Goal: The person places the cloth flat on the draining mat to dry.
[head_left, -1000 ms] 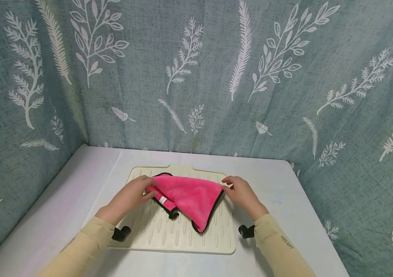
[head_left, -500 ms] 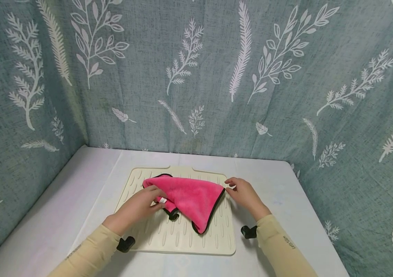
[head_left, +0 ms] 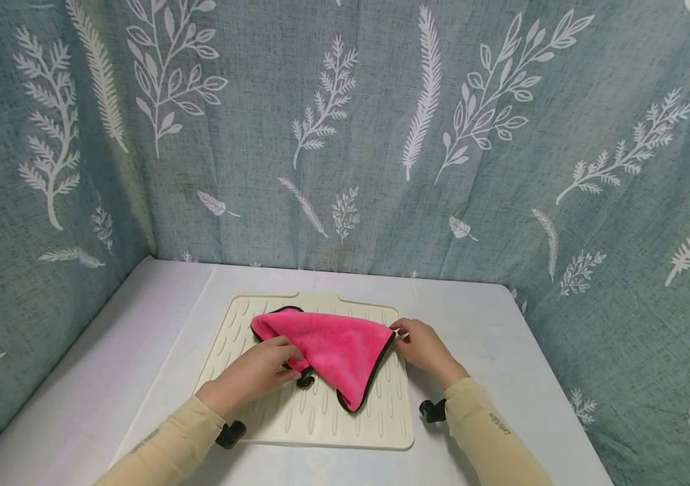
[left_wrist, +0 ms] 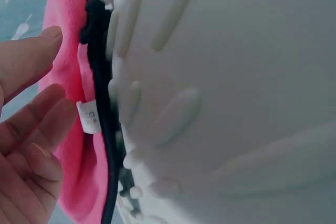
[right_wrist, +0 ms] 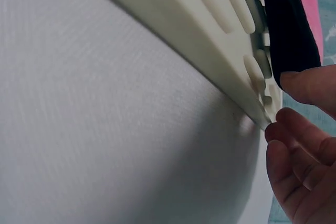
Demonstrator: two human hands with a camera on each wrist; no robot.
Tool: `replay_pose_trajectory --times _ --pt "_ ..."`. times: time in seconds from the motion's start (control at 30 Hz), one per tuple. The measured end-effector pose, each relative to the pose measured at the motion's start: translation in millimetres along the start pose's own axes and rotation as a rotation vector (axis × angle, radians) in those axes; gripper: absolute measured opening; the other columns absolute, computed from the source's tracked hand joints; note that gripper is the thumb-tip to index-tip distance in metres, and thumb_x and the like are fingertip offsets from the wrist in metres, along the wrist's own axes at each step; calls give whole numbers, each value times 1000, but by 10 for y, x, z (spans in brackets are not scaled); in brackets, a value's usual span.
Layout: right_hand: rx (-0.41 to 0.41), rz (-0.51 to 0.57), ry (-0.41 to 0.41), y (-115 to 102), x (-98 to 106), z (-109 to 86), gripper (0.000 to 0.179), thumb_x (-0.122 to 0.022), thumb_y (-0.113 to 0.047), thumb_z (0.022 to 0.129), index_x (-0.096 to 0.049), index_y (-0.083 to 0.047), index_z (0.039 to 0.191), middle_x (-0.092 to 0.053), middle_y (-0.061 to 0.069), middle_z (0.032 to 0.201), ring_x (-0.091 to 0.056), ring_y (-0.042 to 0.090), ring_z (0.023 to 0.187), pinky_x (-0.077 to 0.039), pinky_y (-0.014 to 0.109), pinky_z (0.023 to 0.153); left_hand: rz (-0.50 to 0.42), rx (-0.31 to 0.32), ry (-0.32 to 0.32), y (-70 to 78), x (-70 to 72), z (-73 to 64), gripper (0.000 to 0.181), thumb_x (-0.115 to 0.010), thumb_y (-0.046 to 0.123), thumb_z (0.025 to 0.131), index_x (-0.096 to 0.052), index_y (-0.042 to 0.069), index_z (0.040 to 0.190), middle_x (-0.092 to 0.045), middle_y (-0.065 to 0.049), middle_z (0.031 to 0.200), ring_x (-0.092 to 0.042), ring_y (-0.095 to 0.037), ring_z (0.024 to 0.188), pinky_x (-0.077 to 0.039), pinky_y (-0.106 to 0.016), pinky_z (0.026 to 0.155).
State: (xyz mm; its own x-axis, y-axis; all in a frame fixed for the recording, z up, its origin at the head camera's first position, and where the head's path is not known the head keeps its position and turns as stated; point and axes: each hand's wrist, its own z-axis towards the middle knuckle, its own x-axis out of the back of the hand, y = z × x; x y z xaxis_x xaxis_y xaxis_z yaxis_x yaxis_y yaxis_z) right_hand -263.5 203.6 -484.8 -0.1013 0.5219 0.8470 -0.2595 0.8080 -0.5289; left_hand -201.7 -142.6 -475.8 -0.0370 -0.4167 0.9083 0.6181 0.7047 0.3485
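Observation:
A pink plush cloth (head_left: 345, 344) with black edging lies folded and rumpled on a cream ribbed mat (head_left: 375, 428). My left hand (head_left: 256, 374) is over the cloth's lower left part, near its black-edged corner. In the left wrist view, the thumb and fingers (left_wrist: 44, 119) stand apart beside the pink fabric, with nothing gripped between them. A small white label (left_wrist: 89, 116) sticks out at the black edging. My right hand (head_left: 422, 347) is at the cloth's right corner. The right thumb (right_wrist: 310, 87) touches the black edging (right_wrist: 289, 30), while the other fingers are apart from it.
The mat rests on a white-covered table (head_left: 485, 337). Teal leaf-print curtains (head_left: 381, 202) stand behind and at both sides. A black wrist-worn piece (head_left: 231, 434) sits under the left forearm, and another black piece (head_left: 433, 410) under the right.
My left hand has let go of the cloth's upper left end and moved right and down toward the lower corner. My right hand lifted slightly away, then came back to the right corner.

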Motion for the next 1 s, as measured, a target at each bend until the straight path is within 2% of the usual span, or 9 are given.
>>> replay_pose_trajectory --times 0.17,0.4,0.7,0.8,1.0 --pt "28 -13 34 14 -46 19 25 -68 -8 90 -68 -8 115 -68 8 102 -66 23 90 -54 41 80 28 21 -30 20 -39 28 18 -82 18 82 -73 15 97 -59 6 94 -57 -8 85 -51 -24 75" --pt "29 -35 64 34 -70 45 19 -67 -8 91 -71 -8 109 -70 4 98 -65 21 90 -54 40 80 42 27 -29 53 -87 80 16 -83 22 81 -69 19 87 -57 7 86 -51 -4 76 -48 -23 70" --pt "9 -61 70 38 -95 79 17 -67 -10 92 -71 -8 108 -70 2 96 -65 20 89 -53 39 81 112 -48 25 46 -157 100 17 -84 14 79 -68 17 82 -56 6 79 -52 -6 72 -48 -22 67" --pt "11 -65 74 43 -105 85 15 -68 -11 92 -71 -8 106 -70 2 94 -65 19 88 -53 39 81 128 -50 33 37 -175 98 16 -83 13 78 -68 17 82 -56 7 78 -53 -6 71 -48 -23 66" --pt "10 -70 76 50 -112 100 13 -68 -11 92 -72 -8 104 -70 2 93 -65 19 88 -52 40 82 163 -48 44 37 -212 112 20 -82 13 77 -63 19 72 -53 10 69 -48 -7 64 -45 -24 61"
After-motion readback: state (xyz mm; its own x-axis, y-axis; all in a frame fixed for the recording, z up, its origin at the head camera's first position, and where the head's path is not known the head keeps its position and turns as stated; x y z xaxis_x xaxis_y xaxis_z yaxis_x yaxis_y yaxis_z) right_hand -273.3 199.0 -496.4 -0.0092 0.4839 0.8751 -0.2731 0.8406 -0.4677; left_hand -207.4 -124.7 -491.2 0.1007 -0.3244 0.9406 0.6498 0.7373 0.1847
